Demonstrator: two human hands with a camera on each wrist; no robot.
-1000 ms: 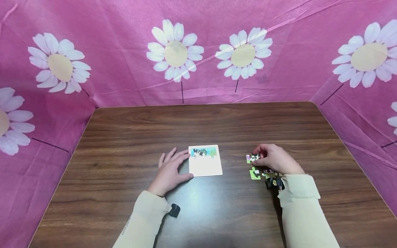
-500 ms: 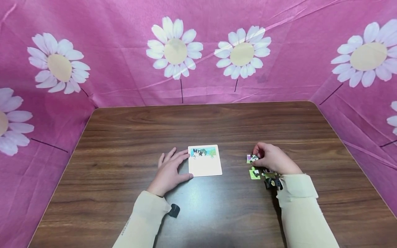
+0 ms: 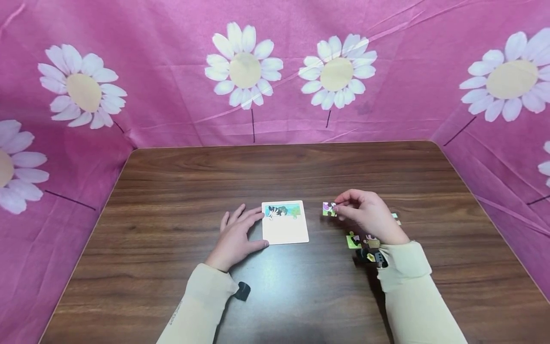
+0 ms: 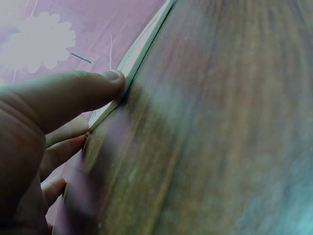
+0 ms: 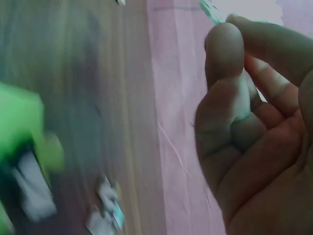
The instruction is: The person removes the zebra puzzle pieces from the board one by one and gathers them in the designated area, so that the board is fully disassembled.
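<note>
A square white puzzle tray (image 3: 285,230) lies on the table, its top strip filled with a picture of a zebra's head and green bushes. My left hand (image 3: 234,239) rests along the tray's left side, fingers spread and fairly straight. In the left wrist view, the thumb (image 4: 93,88) touches the tray's edge (image 4: 132,63). To the right of the tray, my right hand (image 3: 371,215) pinches a puzzle piece (image 3: 328,209) in purple, green and black-and-white between thumb and fingertips. Only a thin bit of that piece (image 5: 211,11) shows past the fingertips in the right wrist view.
Loose puzzle pieces lie below and behind the right hand: a green one (image 3: 353,240), one partly hidden by the wrist camera (image 3: 372,257), and a pale one (image 3: 396,219). The brown wooden table (image 3: 193,177) meets a pink flowered cloth (image 3: 172,71) at the back and sides.
The right hand has moved left from among the loose pieces toward the tray, carrying the puzzle piece with it. A pale piece behind the hand now shows. The left hand has stayed put.
</note>
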